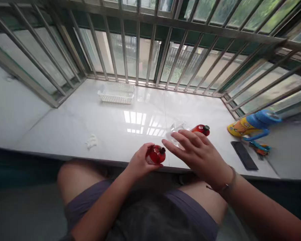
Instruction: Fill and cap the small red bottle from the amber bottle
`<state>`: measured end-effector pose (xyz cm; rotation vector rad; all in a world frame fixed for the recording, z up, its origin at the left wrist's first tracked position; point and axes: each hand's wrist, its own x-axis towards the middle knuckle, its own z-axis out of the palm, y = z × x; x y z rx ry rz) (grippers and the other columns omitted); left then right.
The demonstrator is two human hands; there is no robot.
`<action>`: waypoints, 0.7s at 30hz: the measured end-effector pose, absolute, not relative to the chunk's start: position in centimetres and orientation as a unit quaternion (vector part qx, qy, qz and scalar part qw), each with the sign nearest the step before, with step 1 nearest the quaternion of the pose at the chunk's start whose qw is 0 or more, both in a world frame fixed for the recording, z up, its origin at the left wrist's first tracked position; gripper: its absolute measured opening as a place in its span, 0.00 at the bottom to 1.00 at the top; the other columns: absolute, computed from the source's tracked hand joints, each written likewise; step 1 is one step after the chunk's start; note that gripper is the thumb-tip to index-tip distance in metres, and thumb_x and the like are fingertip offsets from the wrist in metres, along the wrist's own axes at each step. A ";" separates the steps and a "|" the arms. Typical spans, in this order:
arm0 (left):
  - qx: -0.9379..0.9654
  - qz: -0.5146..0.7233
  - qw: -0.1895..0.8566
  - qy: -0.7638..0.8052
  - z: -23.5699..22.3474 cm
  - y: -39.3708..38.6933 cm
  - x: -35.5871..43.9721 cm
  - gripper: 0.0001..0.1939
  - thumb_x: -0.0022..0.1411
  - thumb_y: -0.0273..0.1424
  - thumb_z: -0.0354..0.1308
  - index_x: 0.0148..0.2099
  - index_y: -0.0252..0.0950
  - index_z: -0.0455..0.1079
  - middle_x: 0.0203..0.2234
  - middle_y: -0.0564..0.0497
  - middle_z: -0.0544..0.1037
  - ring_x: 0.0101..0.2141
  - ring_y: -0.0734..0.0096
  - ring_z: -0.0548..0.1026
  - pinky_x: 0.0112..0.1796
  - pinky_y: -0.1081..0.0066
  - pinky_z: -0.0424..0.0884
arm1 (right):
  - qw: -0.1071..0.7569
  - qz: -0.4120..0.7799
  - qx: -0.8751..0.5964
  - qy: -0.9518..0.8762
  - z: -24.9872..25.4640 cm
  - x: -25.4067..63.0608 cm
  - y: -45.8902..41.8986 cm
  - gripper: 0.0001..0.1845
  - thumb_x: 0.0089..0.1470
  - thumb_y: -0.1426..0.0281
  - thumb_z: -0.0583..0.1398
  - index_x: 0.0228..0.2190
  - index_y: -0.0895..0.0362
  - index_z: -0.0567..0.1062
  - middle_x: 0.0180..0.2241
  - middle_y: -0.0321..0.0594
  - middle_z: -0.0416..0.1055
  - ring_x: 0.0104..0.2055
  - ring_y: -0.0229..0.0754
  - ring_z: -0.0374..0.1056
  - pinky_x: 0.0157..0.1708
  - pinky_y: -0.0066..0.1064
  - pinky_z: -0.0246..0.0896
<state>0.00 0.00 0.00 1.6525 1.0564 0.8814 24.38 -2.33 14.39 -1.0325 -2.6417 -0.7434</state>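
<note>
My left hand (pixel 140 162) grips a small red bottle with a dark cap (pixel 156 154), held tilted just above the front edge of the white stone sill (pixel 95 117). Beside it, my right hand (pixel 197 152) hovers with fingers spread, its fingertips close to the bottle's cap and holding nothing. A second red bottle with a dark cap (pixel 201 129) lies on its side on the sill just beyond my right hand. A clear plastic piece (pixel 176 129) lies next to it, partly hidden by my fingers.
A white plastic basket (pixel 117 93) stands at the back of the sill near the metal window bars (pixel 150 50). A blue and yellow water bottle (pixel 253 125), a black flat object (pixel 244 155) and small colourful items (pixel 259 148) lie at right. A crumpled white scrap (pixel 91 141) lies front left.
</note>
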 end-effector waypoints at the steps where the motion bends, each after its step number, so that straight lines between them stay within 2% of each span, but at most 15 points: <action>1: 0.675 0.360 0.477 0.432 0.1 0.0 0.1 0.43 0.50 0.40 0.82 0.63 0.46 0.65 0.58 0.49 0.79 0.56 0.55 0.79 0.57 0.56 0.75 | 0.103 -0.255 -0.350 -0.896 14.5 24.4 -2.2 0.28 0.68 0.78 0.61 0.66 0.50 0.72 0.62 0.46 0.75 0.64 0.56 0.66 0.58 0.49 0.61; 21: 0.658 0.388 0.491 0.419 0.3 -0.1 1.3 0.42 0.48 0.40 0.83 0.61 0.45 0.67 0.54 0.49 0.81 0.53 0.54 0.80 0.56 0.56 0.76 | 0.098 -0.267 -0.333 -0.899 15.6 24.6 -2.0 0.28 0.69 0.77 0.61 0.66 0.50 0.72 0.62 0.46 0.75 0.66 0.54 0.64 0.61 0.48 0.60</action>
